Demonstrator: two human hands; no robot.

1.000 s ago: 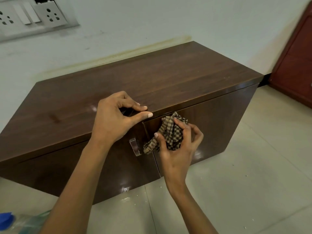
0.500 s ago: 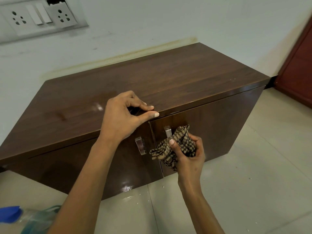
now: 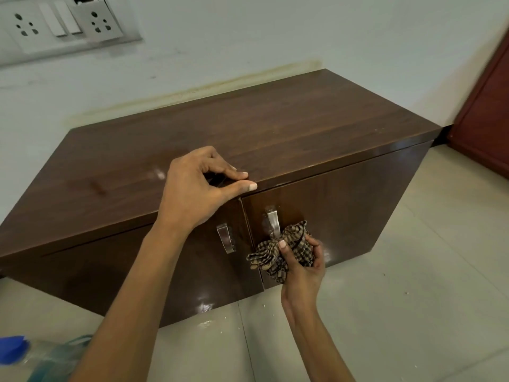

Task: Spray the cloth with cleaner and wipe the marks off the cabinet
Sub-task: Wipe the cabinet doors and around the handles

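Pale tiled floor and a white wall frame the low brown cabinet at centre frame. Our left hand braces on its top front edge, fingers curled, pinching nothing. Our right hand, lower centre, is clenched around the bunched checked cloth, pressed to the right door just below its metal handle. We should rub firmly in short strokes, working around both handles. Pale smudges show on the top, left of centre. The spray bottle lies at lower left, well clear.
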